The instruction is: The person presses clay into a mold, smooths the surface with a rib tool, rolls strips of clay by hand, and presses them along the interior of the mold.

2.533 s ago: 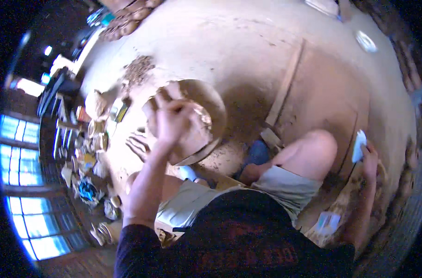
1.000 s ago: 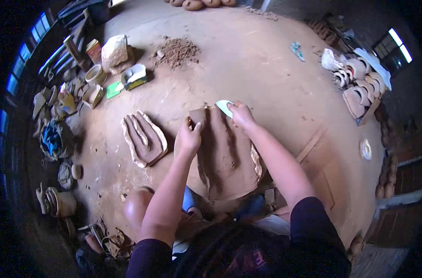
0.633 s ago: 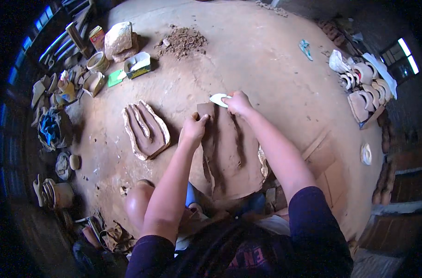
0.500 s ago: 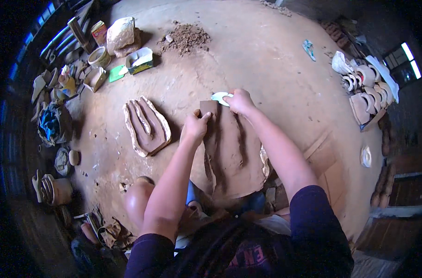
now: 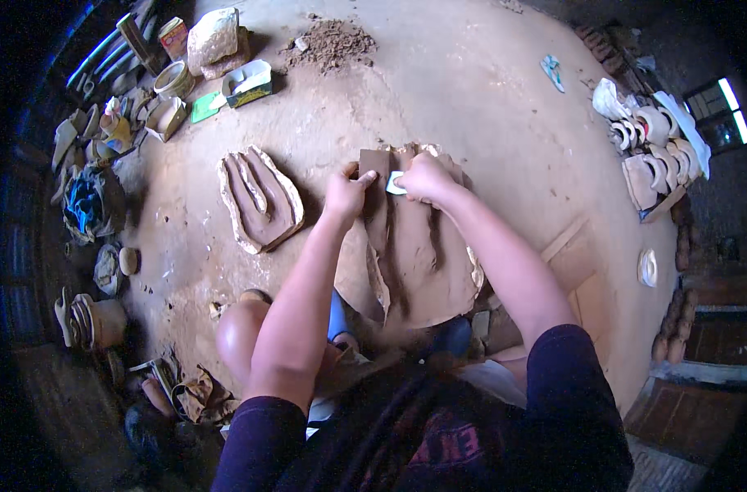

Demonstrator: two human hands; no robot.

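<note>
In front of me lies a large plaster mould lined with brown clay, with long ridges and grooves running toward me. My left hand is closed on the far end of a flat, dark brown clay strip along the mould's left part. The strip's lower part runs down into the clay. My right hand grips a small white scraper, its edge against the clay just right of the strip. The fingers partly cover the scraper. To the left sits a smaller, clay-filled plaster mould with raised ridges.
A heap of crumbled clay lies at the far side. Beside it are a box, a large pale lump and a round bowl. Curved mould pieces are stacked at the right. A pot stands at the left.
The right hand has brought the white scraper from the mould's far end toward me, uncovering the far rim. The left hand keeps its hold on the strip. The whole view has shifted slightly.
</note>
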